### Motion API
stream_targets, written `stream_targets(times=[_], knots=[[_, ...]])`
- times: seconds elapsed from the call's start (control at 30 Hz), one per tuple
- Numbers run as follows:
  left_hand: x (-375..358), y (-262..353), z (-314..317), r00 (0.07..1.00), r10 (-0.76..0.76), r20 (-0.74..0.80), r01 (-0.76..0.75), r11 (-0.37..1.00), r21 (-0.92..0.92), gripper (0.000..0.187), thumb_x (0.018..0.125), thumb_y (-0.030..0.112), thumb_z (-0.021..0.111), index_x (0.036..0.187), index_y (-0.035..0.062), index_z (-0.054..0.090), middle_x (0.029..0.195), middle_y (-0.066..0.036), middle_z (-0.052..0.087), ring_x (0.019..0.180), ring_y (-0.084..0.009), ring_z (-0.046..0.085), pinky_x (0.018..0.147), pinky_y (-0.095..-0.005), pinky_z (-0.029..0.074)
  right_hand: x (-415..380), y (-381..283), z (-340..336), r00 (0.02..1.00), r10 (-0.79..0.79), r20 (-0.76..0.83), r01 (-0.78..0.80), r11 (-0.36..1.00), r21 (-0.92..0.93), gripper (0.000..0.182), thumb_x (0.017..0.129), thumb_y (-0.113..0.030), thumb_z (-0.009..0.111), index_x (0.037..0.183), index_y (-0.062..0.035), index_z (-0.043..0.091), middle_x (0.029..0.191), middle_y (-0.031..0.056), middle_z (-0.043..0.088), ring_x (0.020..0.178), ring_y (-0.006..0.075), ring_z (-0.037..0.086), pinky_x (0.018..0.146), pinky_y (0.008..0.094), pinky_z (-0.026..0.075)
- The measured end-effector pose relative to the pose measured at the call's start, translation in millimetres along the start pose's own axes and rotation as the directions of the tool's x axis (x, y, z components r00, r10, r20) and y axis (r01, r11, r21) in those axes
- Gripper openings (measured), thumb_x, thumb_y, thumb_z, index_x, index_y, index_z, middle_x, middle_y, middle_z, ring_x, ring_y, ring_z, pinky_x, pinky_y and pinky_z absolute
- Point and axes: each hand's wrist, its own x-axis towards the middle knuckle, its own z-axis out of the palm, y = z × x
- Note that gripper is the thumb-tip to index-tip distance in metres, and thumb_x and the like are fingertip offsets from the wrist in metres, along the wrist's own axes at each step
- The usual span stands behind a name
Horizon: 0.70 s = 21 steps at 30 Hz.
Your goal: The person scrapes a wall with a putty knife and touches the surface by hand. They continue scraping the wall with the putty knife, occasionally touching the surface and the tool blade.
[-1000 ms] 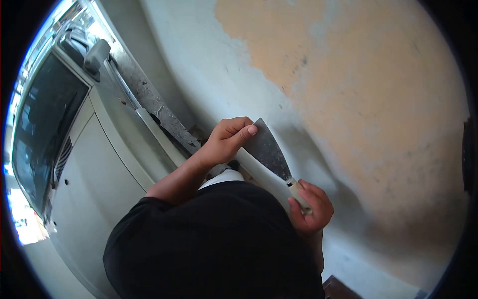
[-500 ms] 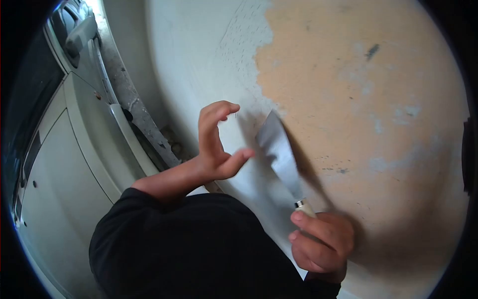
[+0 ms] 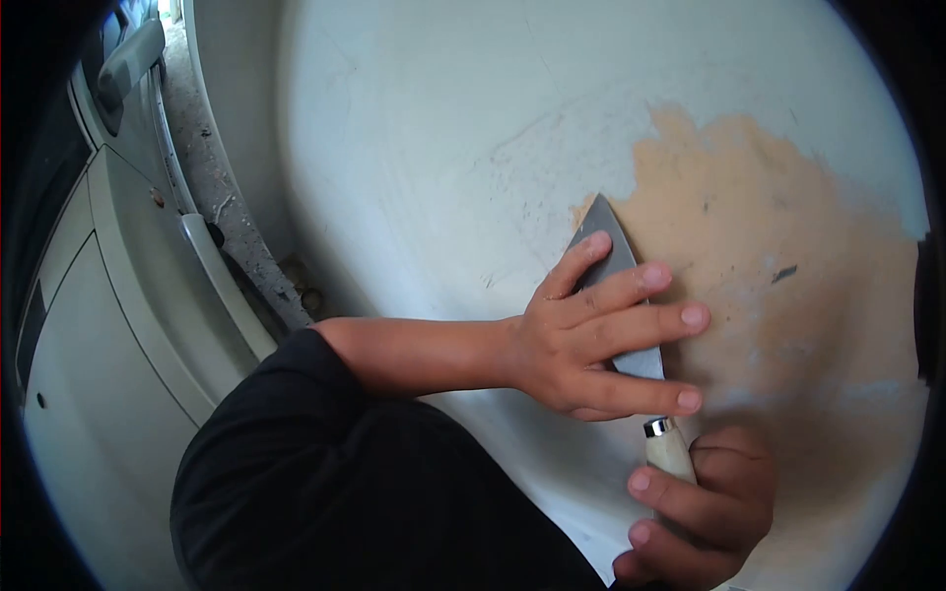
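A putty knife (image 3: pixel 642 364) with a pointed grey metal blade and a whitish handle leans against a wall surface (image 3: pixel 443 128). My right hand (image 3: pixel 719 507) is wrapped round its handle at the lower right. Over the blade lies my left hand (image 3: pixel 581 345), fingers spread and flat, hiding the blade's middle. The blade's tip stays visible above my left hand, at the left edge of a tan patch (image 3: pixel 729 207). Pale coating surrounds this patch, which has a dark smudge (image 3: pixel 784 273) and a few lighter streaks.
A pale vehicle (image 3: pixel 118 335) stands close along the left side, with a grey protruding part (image 3: pixel 130 64) at the top. Between it and the wall runs a narrow strip of speckled floor (image 3: pixel 202 148). A dark object (image 3: pixel 924 305) shows at the right edge.
My left hand, curled in the air beside the blade before, has moved right and spread over it. My right hand and the putty knife sit farther right and lower; the view has shifted too.
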Motion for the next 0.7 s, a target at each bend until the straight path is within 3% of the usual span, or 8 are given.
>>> stream_targets(times=[0.07, 0.2, 0.4, 0.47, 0.5, 0.57, 0.63, 0.7], knots=[[-1.0, -8.9, 4.2, 0.995, 0.093, -0.037, -0.088, 0.989, 0.12, 0.032, 0.093, 0.024, 0.067, 0.122, 0.0359, 0.071, 0.143, -0.008, 0.063, 0.136, -0.0303, 0.055, 0.124, -0.052, 0.021, -8.7, 7.2, 6.1, 0.999, -0.044, -0.025, 0.044, 0.999, -0.008, 0.028, 0.099, -0.034, 0.067, 0.098, -0.006, 0.061, 0.09, 0.0155, 0.073, 0.06, 0.0179, 0.056, 0.048, 0.0282, 0.04], [13.5, -11.2, -2.0, 0.997, 0.075, -0.031, -0.073, 0.995, 0.065, 0.024, 0.093, 0.02, 0.07, 0.113, 0.0329, 0.072, 0.136, -0.004, 0.068, 0.132, -0.0262, 0.06, 0.123, -0.0513, 0.027, -13.6, 11.7, 19.8, 0.988, -0.089, -0.127, 0.082, 0.995, -0.06, 0.038, 0.097, -0.043, 0.07, 0.101, -0.0054, 0.061, 0.095, 0.0144, 0.072, 0.06, 0.0173, 0.055, 0.05, 0.029, 0.042], [13.8, -14.1, -0.1, 0.989, 0.122, -0.087, -0.129, 0.987, -0.091, 0.016, 0.095, 0.018, 0.069, 0.108, 0.0272, 0.072, 0.133, -0.001, 0.07, 0.125, -0.0233, 0.065, 0.119, -0.0512, 0.034, -5.6, -6.8, 25.8, 0.989, -0.108, -0.099, 0.108, 0.994, -0.011, 0.021, 0.087, -0.021, 0.076, 0.092, -0.004, 0.066, 0.094, 0.013, 0.07, 0.057, 0.0174, 0.051, 0.051, 0.0302, 0.044], [12.4, -15.3, -2.5, 0.981, 0.193, -0.034, -0.196, 0.971, -0.135, 0.021, 0.098, 0.023, 0.069, 0.118, 0.0291, 0.072, 0.126, 0.002, 0.073, 0.132, -0.0257, 0.06, 0.12, -0.0583, 0.029, 1.3, -26.4, 24.6, 0.961, 0.234, -0.151, -0.238, 0.971, -0.009, 0.019, 0.084, -0.018, 0.076, 0.091, -0.0028, 0.067, 0.084, 0.0114, 0.066, 0.052, 0.0173, 0.047, 0.05, 0.033, 0.041], [12.9, -14.4, -0.8, 0.98, 0.191, -0.048, -0.196, 0.971, -0.139, 0.021, 0.098, 0.024, 0.069, 0.118, 0.0292, 0.072, 0.126, 0.003, 0.073, 0.132, -0.0244, 0.06, 0.12, -0.0579, 0.028, 0.9, -19.5, 23.5, 0.961, 0.236, -0.144, -0.239, 0.971, -0.009, 0.019, 0.084, -0.018, 0.076, 0.091, -0.0028, 0.067, 0.084, 0.0114, 0.066, 0.052, 0.0173, 0.047, 0.05, 0.033, 0.041], [15.7, -13.0, -4.7, 0.991, 0.128, -0.04, -0.131, 0.988, -0.081, 0.021, 0.098, 0.024, 0.068, 0.118, 0.0295, 0.072, 0.126, 0.004, 0.073, 0.132, -0.0239, 0.061, 0.121, -0.0578, 0.028, -7.2, 3.3, 20.1, 0.992, 0.088, -0.089, -0.065, 0.971, 0.232, 0.022, 0.081, -0.019, 0.076, 0.095, -0.0022, 0.069, 0.074, 0.0087, 0.058, 0.052, 0.018, 0.046, 0.05, 0.0358, 0.038], [16.3, -10.5, -3.9, 0.998, 0.061, -0.025, -0.062, 0.997, -0.041, 0.021, 0.098, 0.024, 0.068, 0.118, 0.0298, 0.072, 0.126, 0.005, 0.073, 0.132, -0.0234, 0.061, 0.121, -0.0578, 0.028, -9.4, 6.9, 27.4, 0.99, 0.036, -0.134, -0.013, 0.986, 0.164, 0.023, 0.082, -0.019, 0.076, 0.095, -0.0022, 0.068, 0.073, 0.009, 0.058, 0.052, 0.0183, 0.046, 0.051, 0.0361, 0.038], [16.9, -11.6, -2.3, 0.993, 0.071, -0.092, -0.077, 0.995, -0.063, 0.018, 0.094, 0.018, 0.07, 0.108, 0.0287, 0.072, 0.131, 0.003, 0.071, 0.125, -0.0218, 0.065, 0.117, -0.0516, 0.035, -3.4, -1.6, 31.4, 0.984, -0.039, -0.173, 0.056, 0.994, 0.095, 0.023, 0.083, -0.02, 0.075, 0.095, -0.0022, 0.068, 0.073, 0.0092, 0.058, 0.052, 0.0185, 0.045, 0.051, 0.0365, 0.038]])
